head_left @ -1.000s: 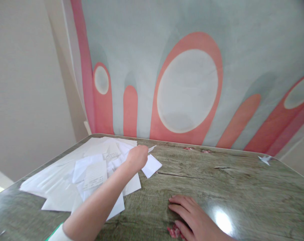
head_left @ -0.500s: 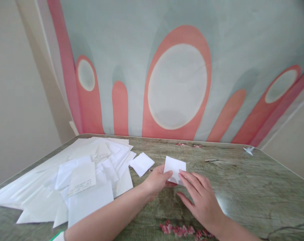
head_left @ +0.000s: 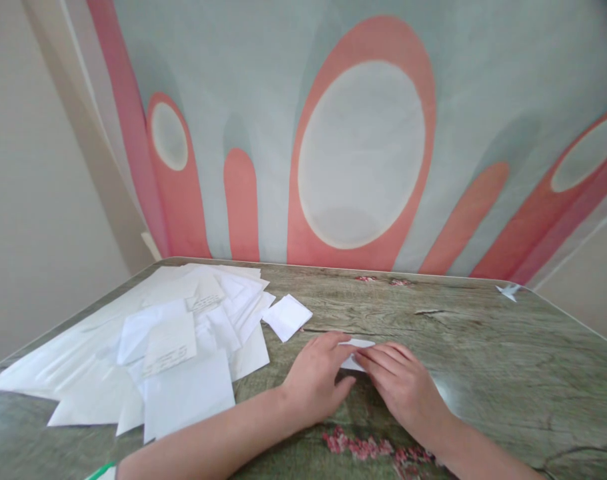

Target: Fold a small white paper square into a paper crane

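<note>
A small white piece of folded paper [head_left: 353, 363] lies low over the wood-patterned table between my two hands, much of it covered by fingers. My left hand [head_left: 319, 375] grips its left side, fingers bent over the top and the thumb held apart below. From the right, my right hand [head_left: 402, 385] pinches the paper with its fingers together near the fingertips of the left. Beyond my left hand, a small stack of white paper squares [head_left: 287, 318] rests on the table.
A big spread pile of white papers [head_left: 188, 400] covers the table's left side, some with handwriting-like marks. The wood-grain tabletop [head_left: 513, 373] has pink flower prints and a pale bird-like shape [head_left: 508, 292] at far right. A pink-and-grey patterned wall [head_left: 263, 80] stands behind.
My left hand has turned palm-down over the paper, which faced me as a square and now shows as a thin strip. My right hand has closed in on it. The view has shifted slightly.
</note>
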Motion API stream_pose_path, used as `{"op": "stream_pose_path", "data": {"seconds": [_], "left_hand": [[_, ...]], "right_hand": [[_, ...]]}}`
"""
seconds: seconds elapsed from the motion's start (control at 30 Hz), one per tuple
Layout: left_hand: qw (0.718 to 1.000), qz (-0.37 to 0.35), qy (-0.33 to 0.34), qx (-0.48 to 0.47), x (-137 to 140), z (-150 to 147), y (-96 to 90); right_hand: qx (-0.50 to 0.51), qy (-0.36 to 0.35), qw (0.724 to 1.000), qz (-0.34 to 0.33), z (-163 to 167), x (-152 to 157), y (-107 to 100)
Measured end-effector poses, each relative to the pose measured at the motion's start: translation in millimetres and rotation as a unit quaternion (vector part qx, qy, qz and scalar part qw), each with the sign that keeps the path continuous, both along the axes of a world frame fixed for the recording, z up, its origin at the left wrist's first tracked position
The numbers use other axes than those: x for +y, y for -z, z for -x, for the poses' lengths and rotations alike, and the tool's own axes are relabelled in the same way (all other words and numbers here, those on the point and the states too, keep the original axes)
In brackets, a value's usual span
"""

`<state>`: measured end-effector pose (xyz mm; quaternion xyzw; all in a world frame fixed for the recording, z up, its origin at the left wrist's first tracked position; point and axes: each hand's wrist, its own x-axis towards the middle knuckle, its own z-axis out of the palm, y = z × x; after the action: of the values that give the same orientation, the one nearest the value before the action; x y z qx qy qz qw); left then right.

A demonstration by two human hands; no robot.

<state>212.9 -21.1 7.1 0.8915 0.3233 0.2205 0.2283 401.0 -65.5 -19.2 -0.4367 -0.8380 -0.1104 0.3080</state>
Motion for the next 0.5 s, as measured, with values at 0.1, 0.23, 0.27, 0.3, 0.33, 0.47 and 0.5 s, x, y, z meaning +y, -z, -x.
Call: {"op": "stream_pose_path", "data": {"seconds": [0.1, 0.23, 0.27, 0.3, 0.33, 0.47, 0.5], "left_hand": [[0.998, -0.049, 0.007, 0.045, -1, 1, 1.4], [0.995, -0.072, 0.009, 0.072, -3, -1, 4.0], [0.995, -0.071, 0.01, 0.074, -5, -1, 3.7], [0.995, -0.067, 0.012, 0.076, -7, 0, 3.0], [0.995, -0.06, 0.018, 0.079, -10, 0, 1.8], [0.996, -0.036, 0.032, 0.08, -17, 1, -3.7], [0.996, -0.027, 0.027, 0.076, -18, 1, -4.6]], "right_hand": [[0.013, -0.013, 0.999, 0.048, 2, -5, -4], [0.008, -0.021, 0.987, 0.162, -2, -11, -13], [0.006, -0.023, 0.98, 0.199, -3, -12, -16], [0.005, -0.025, 0.972, 0.234, -5, -12, -19], [0.013, -0.03, 0.966, 0.255, -7, -13, -22], [0.076, -0.046, 0.945, 0.316, -13, -14, -30], [0.091, -0.045, 0.939, 0.33, -14, -13, -31]]}}
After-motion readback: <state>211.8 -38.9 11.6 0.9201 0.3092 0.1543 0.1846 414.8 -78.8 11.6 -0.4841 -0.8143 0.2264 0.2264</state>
